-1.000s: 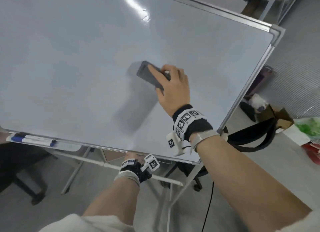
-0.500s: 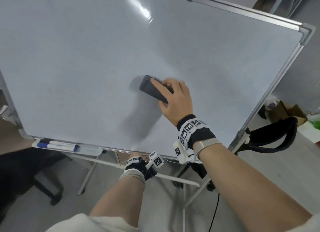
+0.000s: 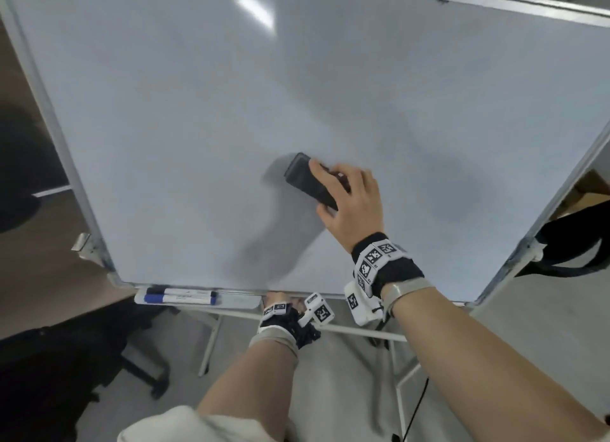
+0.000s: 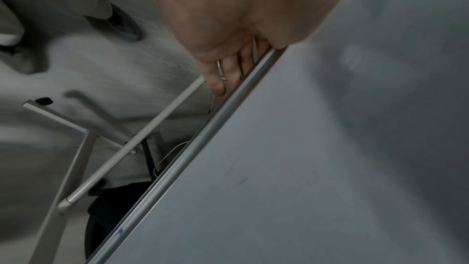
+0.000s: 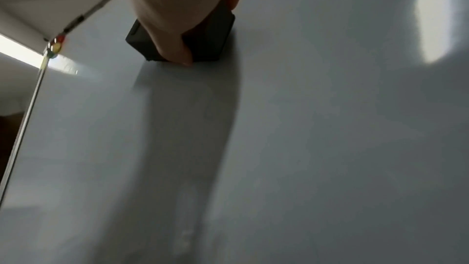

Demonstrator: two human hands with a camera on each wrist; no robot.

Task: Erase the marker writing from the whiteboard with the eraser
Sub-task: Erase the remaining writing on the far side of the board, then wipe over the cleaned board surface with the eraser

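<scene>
A large whiteboard (image 3: 198, 111) on a metal stand fills the head view; no marker writing shows on it, only faint smudges. My right hand (image 3: 350, 197) grips a black eraser (image 3: 307, 181) and presses it flat against the board near its lower middle. The right wrist view shows the eraser (image 5: 213, 41) held between thumb and fingers against the board (image 5: 330, 127). My left hand (image 3: 280, 304) holds the board's bottom edge from below, fingers (image 4: 223, 73) curled behind the frame rail (image 4: 203, 138).
Two markers (image 3: 180, 295), one black-capped and one blue-capped, lie on the tray under the board's lower left. Coloured magnets (image 5: 56, 44) sit at the top left corner. Stand legs (image 3: 211, 339) cross the floor below. A dark chair (image 3: 66, 359) stands at lower left, a black bag (image 3: 574, 240) at right.
The view has swung left and down, so the board's left edge and tray come into sight. My right hand keeps the eraser on the board. The left hand stays on the bottom edge.
</scene>
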